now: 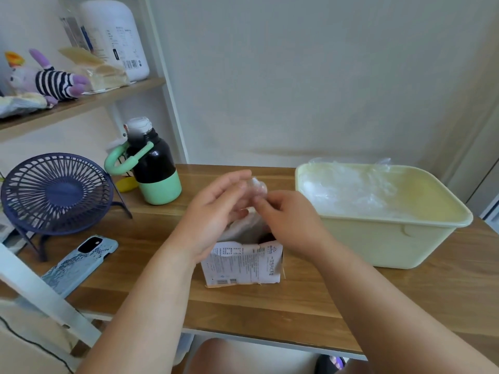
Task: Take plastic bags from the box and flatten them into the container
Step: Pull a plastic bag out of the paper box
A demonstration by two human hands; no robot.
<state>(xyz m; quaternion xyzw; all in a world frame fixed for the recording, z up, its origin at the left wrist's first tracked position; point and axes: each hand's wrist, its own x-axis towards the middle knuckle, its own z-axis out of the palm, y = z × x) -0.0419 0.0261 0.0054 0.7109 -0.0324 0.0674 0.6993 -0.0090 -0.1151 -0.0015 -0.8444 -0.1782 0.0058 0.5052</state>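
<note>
A person is pulling a clear plastic bag out of a small paper box.

The wooden table point(270, 306) is holding everything. The big pale yellow container point(378, 244) is sitting at the right, with flat bags point(351, 190) already lying inside. The box point(243, 263) is standing open in the middle. The left hand point(213, 214) is cupping the plastic bag point(258, 188) with bent fingers, and the right hand point(289, 220) is pinching it with its fingertips, just above the box. The bag is looking very light, soft, crinkly and slippery, so pinching an edge is probably working best.
</note>
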